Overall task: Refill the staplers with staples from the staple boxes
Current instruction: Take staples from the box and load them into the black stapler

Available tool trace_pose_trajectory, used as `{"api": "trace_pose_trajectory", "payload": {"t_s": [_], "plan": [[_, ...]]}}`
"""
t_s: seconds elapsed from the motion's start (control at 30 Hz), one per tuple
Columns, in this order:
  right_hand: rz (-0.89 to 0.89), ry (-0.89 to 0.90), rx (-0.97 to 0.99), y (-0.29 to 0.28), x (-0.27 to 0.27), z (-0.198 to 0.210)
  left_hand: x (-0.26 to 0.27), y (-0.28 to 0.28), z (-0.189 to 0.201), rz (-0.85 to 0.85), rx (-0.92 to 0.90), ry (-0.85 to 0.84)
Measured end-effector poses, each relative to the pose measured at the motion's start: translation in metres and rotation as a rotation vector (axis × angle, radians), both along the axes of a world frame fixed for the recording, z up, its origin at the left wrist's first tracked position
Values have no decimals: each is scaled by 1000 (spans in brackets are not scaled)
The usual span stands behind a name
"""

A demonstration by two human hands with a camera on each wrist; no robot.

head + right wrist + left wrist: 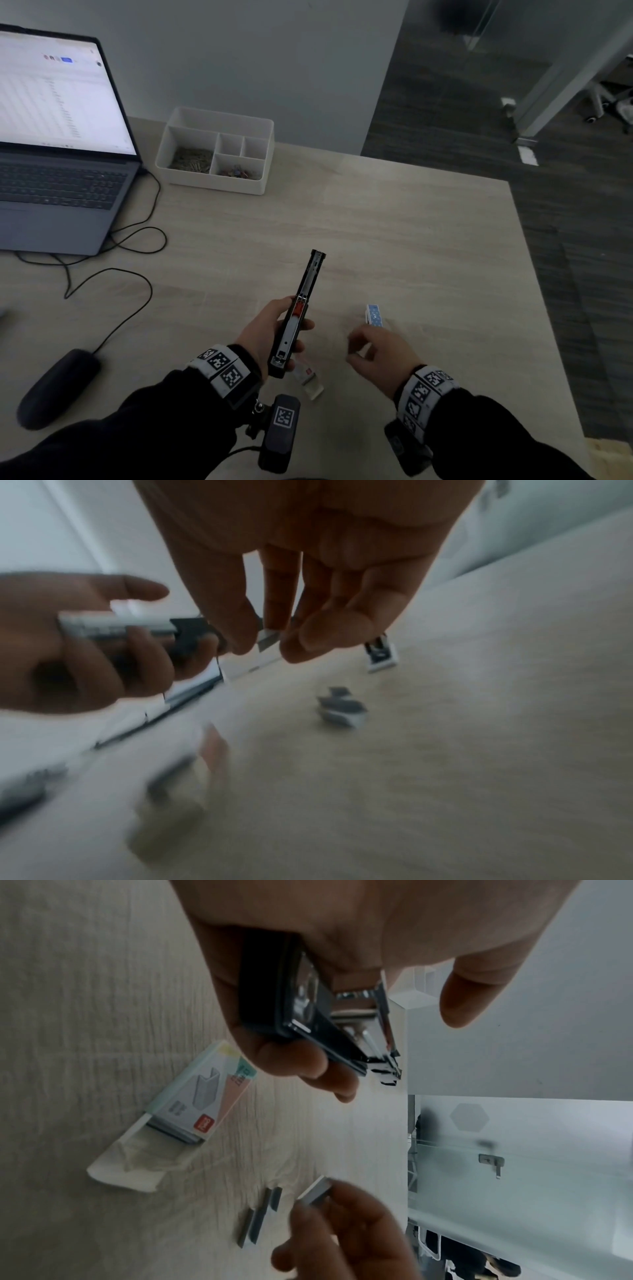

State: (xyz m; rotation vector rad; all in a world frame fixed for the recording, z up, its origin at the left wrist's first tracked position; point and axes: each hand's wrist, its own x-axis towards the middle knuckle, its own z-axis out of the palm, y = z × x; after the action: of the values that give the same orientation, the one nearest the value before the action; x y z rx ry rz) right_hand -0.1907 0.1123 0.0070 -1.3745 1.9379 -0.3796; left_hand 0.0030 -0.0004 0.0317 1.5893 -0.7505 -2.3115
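Note:
My left hand [274, 329] grips a black stapler [301, 308] above the table, its lid swung open and its metal staple channel [359, 1015] facing up. To the right, my right hand [373, 349] pinches a short strip of staples [313, 1191] between thumb and fingers; the same strip [267, 639] shows in the right wrist view. An open staple box [202, 1093] with its tray pulled out lies on the table under my left hand. More loose staple strips [260, 1215] lie beside it. A blue staple box [374, 314] stands just beyond my right hand.
A white desk organiser [219, 150] with clips and pins sits at the back of the table. At the left are an open laptop [58, 147], its cable [137, 240] and a dark mouse [56, 387]. The table's right edge [534, 274] drops to dark floor.

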Motion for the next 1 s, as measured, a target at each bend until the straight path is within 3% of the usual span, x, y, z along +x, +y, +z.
{"api": "trace_pose_trajectory", "payload": {"t_s": [0.13, 0.3, 0.53, 1.0], "plan": [[-314, -367, -33, -21, 23, 23, -5, 2, 0, -41, -5, 9], [-402, -560, -88, -43, 39, 47, -8, 7, 4, -109, -51, -19], [-297, -414, -32, -53, 38, 55, -7, 10, 8, -122, -100, 5], [-237, -358, 9, -54, 34, 59, -7, 12, 3, -186, -80, -4]]}}
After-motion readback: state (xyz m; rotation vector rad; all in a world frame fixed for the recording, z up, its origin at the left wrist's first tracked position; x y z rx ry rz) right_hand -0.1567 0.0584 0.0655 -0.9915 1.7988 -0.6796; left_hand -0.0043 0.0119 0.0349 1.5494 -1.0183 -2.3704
